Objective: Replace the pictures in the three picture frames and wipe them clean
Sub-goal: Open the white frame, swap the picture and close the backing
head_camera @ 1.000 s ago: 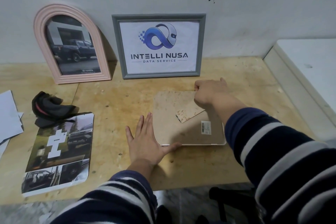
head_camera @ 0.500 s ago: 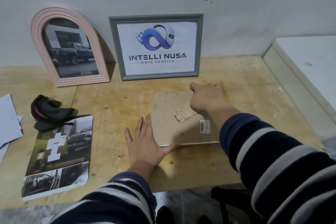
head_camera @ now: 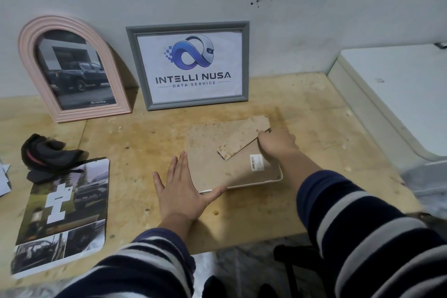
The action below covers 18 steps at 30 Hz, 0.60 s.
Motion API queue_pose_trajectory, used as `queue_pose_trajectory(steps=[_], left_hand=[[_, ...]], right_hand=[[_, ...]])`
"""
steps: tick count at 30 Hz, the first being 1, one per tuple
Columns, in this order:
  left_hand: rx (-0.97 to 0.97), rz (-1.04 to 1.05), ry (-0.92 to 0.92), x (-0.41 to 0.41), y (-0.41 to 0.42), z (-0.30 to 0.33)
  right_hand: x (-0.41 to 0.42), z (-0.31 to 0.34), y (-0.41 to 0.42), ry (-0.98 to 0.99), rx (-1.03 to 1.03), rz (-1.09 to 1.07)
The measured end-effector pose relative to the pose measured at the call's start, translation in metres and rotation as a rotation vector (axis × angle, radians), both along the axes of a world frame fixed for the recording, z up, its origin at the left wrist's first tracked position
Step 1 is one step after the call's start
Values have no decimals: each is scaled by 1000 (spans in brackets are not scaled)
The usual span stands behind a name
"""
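Brown backing board (head_camera: 217, 152): fibreboard back of a white-rimmed frame (head_camera: 278, 179) lying face down on the wooden table (head_camera: 302, 201), in front of the grey frame; its far right corner is lifted off the rim.
Stand flap (head_camera: 239, 145): slanted strip on the board, a barcode sticker (head_camera: 256, 162) just beside it.
Right hand (head_camera: 278, 144): fingers curled, grasping the board at its right edge.
Left hand (head_camera: 180, 189): flat and released – fingers straight along the frame's left edge, thumb against its near edge.
Pink arched frame (head_camera: 29, 55): leans on the wall, dark pickup photo inside.
Grey frame (head_camera: 188, 65): upright beside it, logo print inside.
Loose print (head_camera: 63, 213): car collage lying flat at left – black cloth (head_camera: 46, 155) touching its far edge.
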State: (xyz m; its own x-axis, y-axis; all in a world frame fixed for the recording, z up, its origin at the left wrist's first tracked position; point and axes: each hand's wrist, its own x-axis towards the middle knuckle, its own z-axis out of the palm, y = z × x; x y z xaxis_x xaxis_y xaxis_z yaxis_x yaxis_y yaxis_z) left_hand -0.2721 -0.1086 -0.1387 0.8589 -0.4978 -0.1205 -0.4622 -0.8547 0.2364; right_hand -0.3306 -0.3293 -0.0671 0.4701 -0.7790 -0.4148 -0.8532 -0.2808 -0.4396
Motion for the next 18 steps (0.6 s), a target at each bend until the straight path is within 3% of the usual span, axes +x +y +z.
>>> queue_pose_trajectory(steps=[5,8,11,15,18], left_hand=[[-41,3,18,-1,0,-2],[-97,-6,63,1,3,-3],[-224,19,139,5,-2,7],[-444,155,69,8,-29,35],[-697,260,255,4,-69,52]], right_hand=[[-9,-7,5,-236,42,-70],[-13,-6,2,-486,220,-131],[-16,-2,-2,-617,394,-246],[-25,1,-13,-669,502,-433],[-40,-1,-30,-740,521,-611]])
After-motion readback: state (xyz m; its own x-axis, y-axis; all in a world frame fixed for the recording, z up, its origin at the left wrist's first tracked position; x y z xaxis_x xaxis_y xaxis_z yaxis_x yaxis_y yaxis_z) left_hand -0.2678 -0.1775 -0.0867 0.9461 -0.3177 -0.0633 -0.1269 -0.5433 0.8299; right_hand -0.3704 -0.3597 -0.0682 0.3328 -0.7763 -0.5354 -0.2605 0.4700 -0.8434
